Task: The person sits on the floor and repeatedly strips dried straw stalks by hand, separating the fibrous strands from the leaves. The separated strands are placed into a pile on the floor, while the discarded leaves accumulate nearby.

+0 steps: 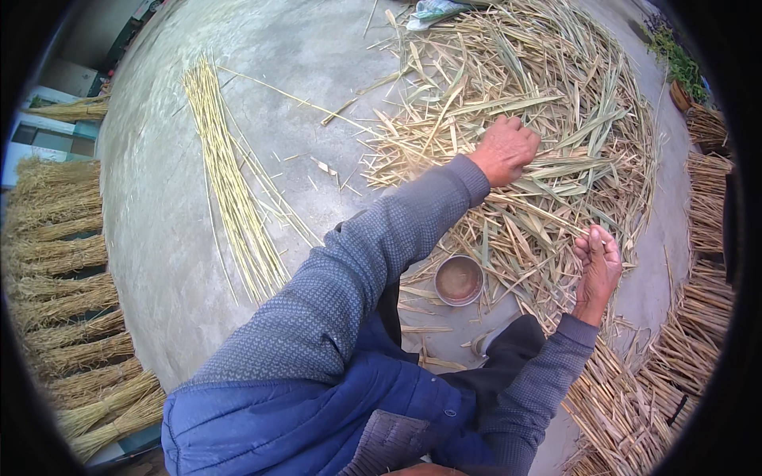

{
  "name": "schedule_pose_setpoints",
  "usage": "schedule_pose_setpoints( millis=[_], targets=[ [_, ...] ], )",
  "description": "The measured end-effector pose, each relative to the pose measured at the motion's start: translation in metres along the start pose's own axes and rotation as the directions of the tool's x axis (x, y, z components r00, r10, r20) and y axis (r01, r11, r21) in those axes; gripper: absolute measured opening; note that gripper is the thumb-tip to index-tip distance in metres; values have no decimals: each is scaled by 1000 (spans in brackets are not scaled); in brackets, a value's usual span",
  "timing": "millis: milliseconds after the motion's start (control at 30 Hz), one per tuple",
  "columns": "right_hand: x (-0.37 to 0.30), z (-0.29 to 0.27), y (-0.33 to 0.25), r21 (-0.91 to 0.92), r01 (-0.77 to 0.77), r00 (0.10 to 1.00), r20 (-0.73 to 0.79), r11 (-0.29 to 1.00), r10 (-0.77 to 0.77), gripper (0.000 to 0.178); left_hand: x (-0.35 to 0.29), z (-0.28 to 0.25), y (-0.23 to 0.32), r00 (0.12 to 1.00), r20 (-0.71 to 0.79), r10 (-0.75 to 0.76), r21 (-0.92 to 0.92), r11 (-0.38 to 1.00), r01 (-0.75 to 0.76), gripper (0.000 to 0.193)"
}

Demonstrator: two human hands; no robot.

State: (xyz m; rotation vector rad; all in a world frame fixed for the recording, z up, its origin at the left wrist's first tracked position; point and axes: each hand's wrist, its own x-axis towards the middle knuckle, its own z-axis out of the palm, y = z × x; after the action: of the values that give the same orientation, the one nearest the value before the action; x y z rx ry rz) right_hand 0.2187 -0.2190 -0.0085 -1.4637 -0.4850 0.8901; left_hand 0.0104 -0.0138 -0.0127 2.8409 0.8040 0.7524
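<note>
My left hand (508,151) is closed, back of the hand up, above a broad heap of dry leaves and husks (444,95). Whatever its fingers grip is hidden beneath it. Lower and to the right, my right hand (599,266) pinches the end of a thin dry stalk (552,216) between thumb and fingers. That stalk slants up and left over the heap, passing below my left wrist. A small round metal bowl (459,281) with a brownish inside stands at the heap's near edge, close to my leg.
Peeled yellowish stalks (230,182) lie in a long bundle on the concrete floor (151,159). Bundles of dry stalks (635,397) are stacked along the right. Tied brushy bundles (71,293) line the left side. A potted green plant (675,59) is at far right.
</note>
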Motion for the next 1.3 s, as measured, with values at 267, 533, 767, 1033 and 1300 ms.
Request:
schedule_pose_setpoints(
  millis=[267, 533, 767, 1033, 1300],
  targets=[
    [2, 9, 9, 41, -28, 1000, -2, 999, 28, 29, -30, 14, 34, 963, 93, 253, -311, 926, -213, 16],
    [-4, 5, 9, -33, -87, 989, 119, 996, 90, 45, -99, -66, -46, 963, 248, 107, 89, 987, -133, 9],
    [-19, -12, 10, -99, -57, 973, 217, 993, 77, 47, -347, -174, -199, 839, 449, -309, 339, 927, 160, 23],
    [-30, -55, 29, -160, -28, 962, 264, 987, 70, 43, -653, -260, -312, -280, 555, -783, 817, 451, 359, 24],
    [-17, -164, 55, -382, -203, 979, -94, 902, 180, 22, -492, -157, -250, 474, 643, -602, 624, 770, 130, 18]
  ],
)
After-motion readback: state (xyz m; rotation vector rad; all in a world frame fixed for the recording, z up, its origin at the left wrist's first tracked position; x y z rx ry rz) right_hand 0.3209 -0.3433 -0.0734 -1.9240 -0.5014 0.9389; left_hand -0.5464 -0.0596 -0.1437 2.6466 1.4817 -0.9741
